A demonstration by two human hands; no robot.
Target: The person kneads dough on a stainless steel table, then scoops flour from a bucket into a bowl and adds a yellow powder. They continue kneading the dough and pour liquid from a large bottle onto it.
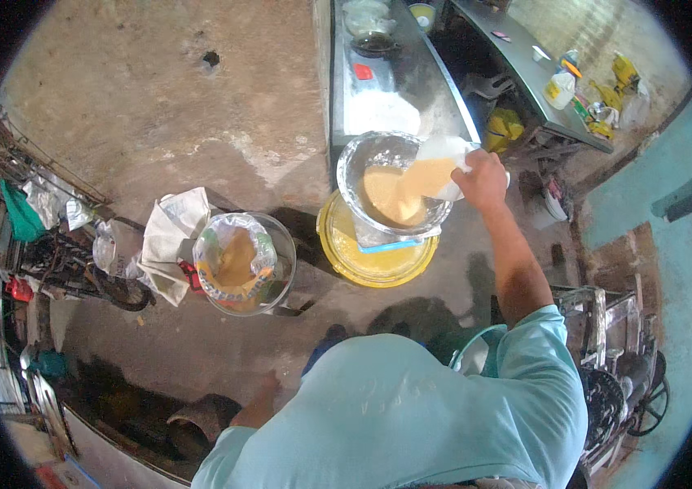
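My right hand [484,178] grips a translucent white plastic container [443,164], tilted over a large metal bowl [349,194]. Tan granular material [388,191] lies in the bowl and also shows inside the container's mouth. Beneath the bowl is a scale [376,237] with a blue edge, resting on a yellow round lid [376,269]. My left hand [267,388] hangs low beside my body, dim and blurred, its fingers hard to make out. To the left stands a clear round tub [288,257] lined with a printed bag [236,287] that holds more tan material.
A metal table [407,73] extends beyond the bowl, with white powder and a red scraper-like piece [363,71] on it. Another table [520,67] carries bottles and bags. Racks and clutter line the left side; a machine with a wheel [651,400] stands at right.
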